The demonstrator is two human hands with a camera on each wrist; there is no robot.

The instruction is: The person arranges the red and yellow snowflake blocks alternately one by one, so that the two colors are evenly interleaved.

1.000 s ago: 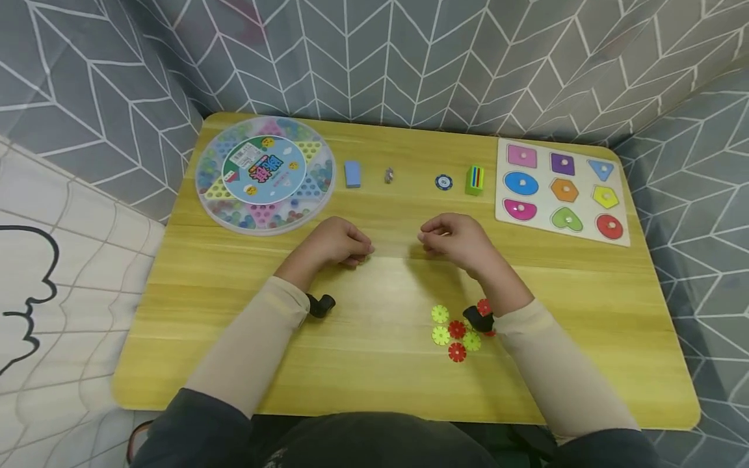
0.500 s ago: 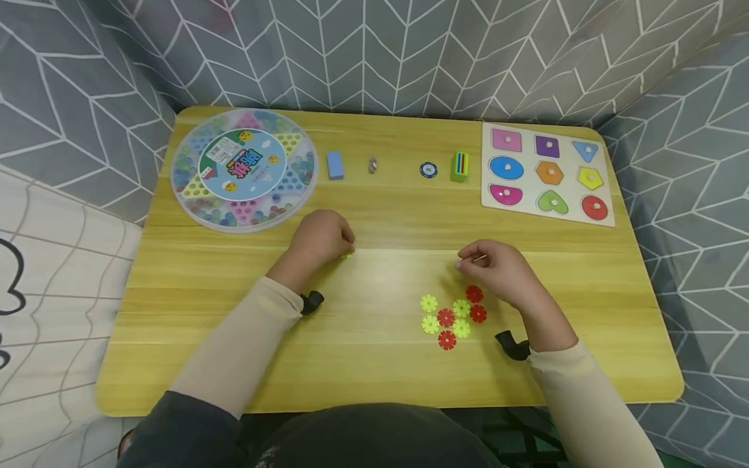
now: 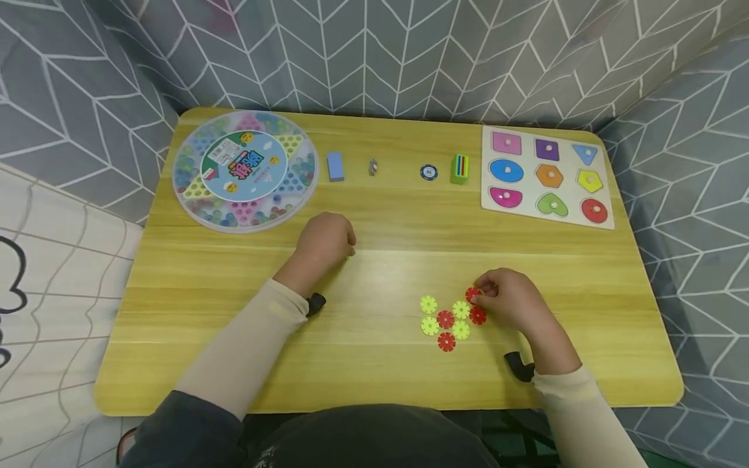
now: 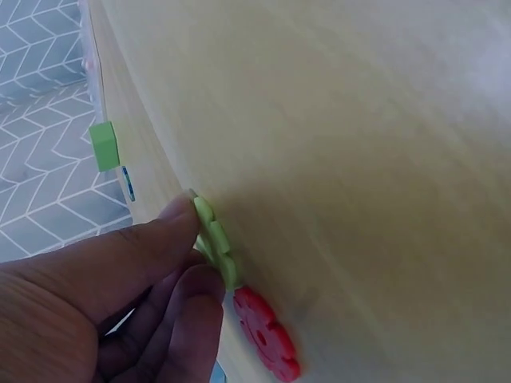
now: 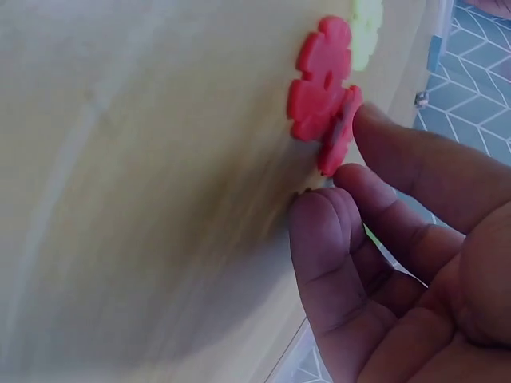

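My left hand [image 3: 325, 246] is left of the table's middle. Its thumb and fingers pinch a yellow-green notched plastic disc [image 4: 215, 239], to whose end a red notched disc [image 4: 266, 335] is joined in the left wrist view. Over on the right, my right hand [image 3: 512, 300] is at the far end of a loose group of flat discs. The thumb and a fingertip pinch a tilted red notched disc [image 5: 341, 132] at its edge. Another red disc [image 5: 322, 76] lies flat right beside it. Yellow-green discs [image 3: 461, 329] and more red discs [image 3: 446, 342] lie near.
Along the table's back stand a round marble board game [image 3: 246, 170], a blue block [image 3: 335, 166], a small grey figure [image 3: 373, 167], a poker chip [image 3: 429, 171], a green striped block [image 3: 459, 169] and a shape puzzle board [image 3: 526, 211]. Patterned curtains [image 3: 374, 58] hang behind.
My right hand has moved away from the left hand, right and toward me, down to the red disc. The left hand has drawn slightly left, keeping its discs.
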